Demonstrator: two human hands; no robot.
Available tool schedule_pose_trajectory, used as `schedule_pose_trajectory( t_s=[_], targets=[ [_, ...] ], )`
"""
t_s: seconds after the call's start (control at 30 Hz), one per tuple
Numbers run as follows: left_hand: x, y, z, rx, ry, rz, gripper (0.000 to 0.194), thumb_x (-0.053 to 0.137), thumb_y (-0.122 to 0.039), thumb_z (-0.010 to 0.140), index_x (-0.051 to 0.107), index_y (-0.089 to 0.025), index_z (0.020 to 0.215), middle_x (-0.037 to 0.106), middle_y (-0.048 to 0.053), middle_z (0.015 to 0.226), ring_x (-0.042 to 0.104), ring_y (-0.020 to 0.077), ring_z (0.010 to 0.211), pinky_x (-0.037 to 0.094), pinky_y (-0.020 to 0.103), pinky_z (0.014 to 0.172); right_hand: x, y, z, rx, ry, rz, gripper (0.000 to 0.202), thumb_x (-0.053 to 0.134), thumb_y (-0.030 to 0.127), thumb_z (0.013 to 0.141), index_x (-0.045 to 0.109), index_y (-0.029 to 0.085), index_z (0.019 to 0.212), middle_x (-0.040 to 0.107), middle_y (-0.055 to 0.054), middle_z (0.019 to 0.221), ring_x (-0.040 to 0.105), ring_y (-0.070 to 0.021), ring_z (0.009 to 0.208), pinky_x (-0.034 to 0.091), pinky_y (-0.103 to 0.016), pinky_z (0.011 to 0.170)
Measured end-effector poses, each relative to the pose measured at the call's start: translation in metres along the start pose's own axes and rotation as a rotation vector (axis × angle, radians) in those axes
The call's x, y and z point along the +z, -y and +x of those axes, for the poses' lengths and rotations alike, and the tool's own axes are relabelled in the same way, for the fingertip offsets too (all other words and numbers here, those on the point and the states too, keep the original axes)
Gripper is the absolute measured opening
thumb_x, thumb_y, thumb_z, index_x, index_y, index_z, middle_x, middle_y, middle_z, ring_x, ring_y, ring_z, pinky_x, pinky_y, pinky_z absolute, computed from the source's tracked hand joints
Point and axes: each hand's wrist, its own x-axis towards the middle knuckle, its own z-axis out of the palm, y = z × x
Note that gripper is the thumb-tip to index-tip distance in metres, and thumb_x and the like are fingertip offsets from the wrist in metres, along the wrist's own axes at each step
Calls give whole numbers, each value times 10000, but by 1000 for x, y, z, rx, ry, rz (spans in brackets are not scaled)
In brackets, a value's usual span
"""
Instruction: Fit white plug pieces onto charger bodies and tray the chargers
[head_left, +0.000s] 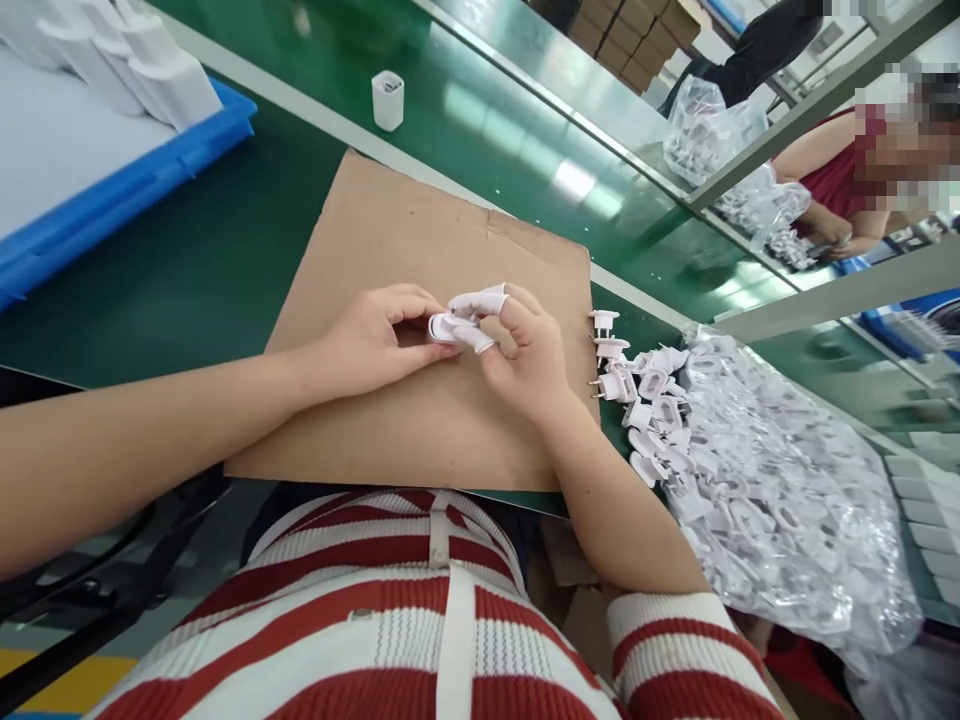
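Note:
Over the brown cardboard sheet [420, 240], my left hand [367, 340] pinches a small white plastic charger part [441, 327] between thumb and fingers. One end of the part shows a dark rim. My right hand [529, 350], with white finger covers on its thumb and forefinger, is closed on the other side of the same part. Its fingertips hide much of it, so I cannot tell whether a second piece is between them. Just right of the cardboard lie several loose white plug pieces [616, 383] with metal pins.
A large clear plastic bag [780, 490] of white plug pieces lies at the right. A blue tray [135, 170] with white housings stands at the left. One white housing [388, 102] stands upright beyond the cardboard. Across the bench, a person [832, 160] handles small white parts.

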Motion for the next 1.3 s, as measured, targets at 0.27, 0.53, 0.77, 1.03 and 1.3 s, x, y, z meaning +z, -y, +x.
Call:
schedule_pose_trajectory(
  t_s=[0.27,0.53,0.77,1.03,1.3],
  targets=[
    [1,7,0,39,0,-43,232,762,-376,879,767,-189,1017,707,28,1056,638,196,982,540,335,888,-1,1,2,-9,-34,-26,151,565,271,983,676,267,1086,727,-79,1061,659,-262,1018,554,-468,946],
    [0,5,1,19,9,-15,222,755,-406,866,773,-227,996,708,32,1062,653,218,996,529,345,893,3,1,1,-4,-46,-15,139,582,230,976,677,261,1073,725,-74,1048,670,-247,1001,558,-434,927],
    [-1,6,1,7,36,-18,232,736,-438,851,759,-221,930,703,37,1073,657,228,1008,518,350,931,3,2,0,-33,-35,-52,174,566,202,957,677,259,1079,723,-68,1031,658,-255,992,549,-427,903],
    [0,6,1,-10,35,33,285,733,-482,842,761,-217,941,696,40,1037,649,226,993,513,339,904,1,0,2,-74,-21,-288,218,561,156,902,704,244,1042,692,-50,922,604,-263,990,474,-443,958],
    [4,2,1,-77,14,-107,478,801,-531,784,745,-217,1140,718,55,1073,671,241,1001,552,380,954,12,-8,-6,46,-142,2,264,658,338,920,700,275,1173,728,-39,991,625,-230,1000,442,-432,1045]
  ],
)
